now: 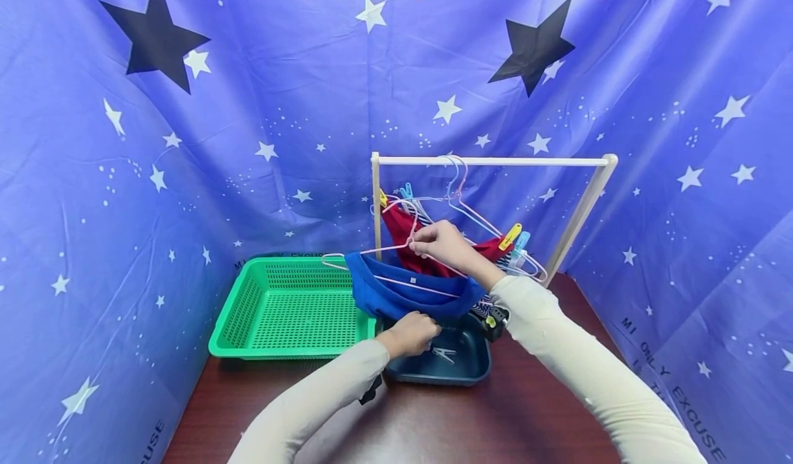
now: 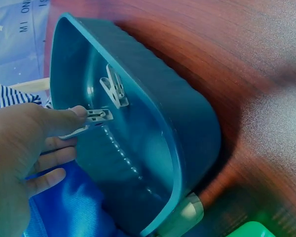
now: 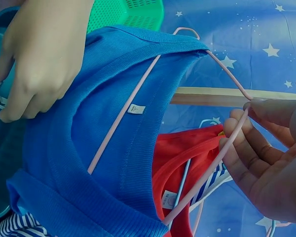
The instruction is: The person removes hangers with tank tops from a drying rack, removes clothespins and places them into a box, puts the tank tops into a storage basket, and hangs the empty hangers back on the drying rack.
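Note:
My right hand (image 1: 445, 245) pinches a pink hanger (image 3: 210, 160) just below its hook. A blue garment (image 1: 378, 295) with a ribbed neckline and a small white tag hangs on that hanger, above the dark teal bin (image 1: 436, 380). Low over the bin, my left hand (image 1: 410, 333) holds a pale clothespin (image 2: 99, 116) between thumb and fingers. Another pale clothespin (image 2: 116, 89) lies inside the bin. The left hand's other fingers are spread near the blue cloth in the left wrist view.
A wooden rack (image 1: 495, 162) stands behind the hands. From it hang hangers with a red garment (image 3: 180, 153) and a striped one (image 3: 207, 182), with yellow (image 1: 511, 235) and blue clothespins clipped on. A green basket (image 1: 294, 354) sits to the left on the brown table (image 1: 409, 426).

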Available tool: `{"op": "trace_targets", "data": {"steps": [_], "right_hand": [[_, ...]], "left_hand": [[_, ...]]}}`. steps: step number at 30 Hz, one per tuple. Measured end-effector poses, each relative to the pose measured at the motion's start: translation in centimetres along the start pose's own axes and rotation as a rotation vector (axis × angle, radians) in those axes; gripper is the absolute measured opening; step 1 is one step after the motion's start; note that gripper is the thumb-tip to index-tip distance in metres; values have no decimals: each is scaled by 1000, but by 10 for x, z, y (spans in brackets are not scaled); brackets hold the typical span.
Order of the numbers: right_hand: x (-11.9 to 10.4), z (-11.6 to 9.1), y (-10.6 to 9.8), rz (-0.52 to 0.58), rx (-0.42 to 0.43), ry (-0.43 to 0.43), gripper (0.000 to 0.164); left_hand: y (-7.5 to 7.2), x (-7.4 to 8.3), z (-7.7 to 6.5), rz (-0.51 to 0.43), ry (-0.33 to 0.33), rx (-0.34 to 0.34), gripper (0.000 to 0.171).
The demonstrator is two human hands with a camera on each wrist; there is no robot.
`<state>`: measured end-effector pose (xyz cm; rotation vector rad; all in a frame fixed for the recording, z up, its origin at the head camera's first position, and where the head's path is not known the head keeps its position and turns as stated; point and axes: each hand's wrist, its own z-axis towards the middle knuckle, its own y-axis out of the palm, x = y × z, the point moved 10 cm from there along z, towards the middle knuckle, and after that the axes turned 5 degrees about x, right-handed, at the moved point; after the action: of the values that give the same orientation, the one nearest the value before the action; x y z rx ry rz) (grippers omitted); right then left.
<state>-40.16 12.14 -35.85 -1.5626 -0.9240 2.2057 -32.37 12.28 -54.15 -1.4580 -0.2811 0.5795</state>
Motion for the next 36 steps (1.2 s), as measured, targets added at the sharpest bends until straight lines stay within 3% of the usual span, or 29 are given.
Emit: {"op": "trace_targets", "data": {"steps": [5,20,28,36], "right_hand": [[0,0,1,11,0,8,13],[-4,1,1,5,-2,7,12],[-12,5,-6,-91,92,-95,11],[-17,3,-11,-148,171,-143,14]], "left_hand": [[2,1,3,-1,18,14,4],[12,-2,3,-17,-9,26,12],[27,-7,5,1,-60,-57,9],[35,-8,7,10,-76,-37,8]]}}
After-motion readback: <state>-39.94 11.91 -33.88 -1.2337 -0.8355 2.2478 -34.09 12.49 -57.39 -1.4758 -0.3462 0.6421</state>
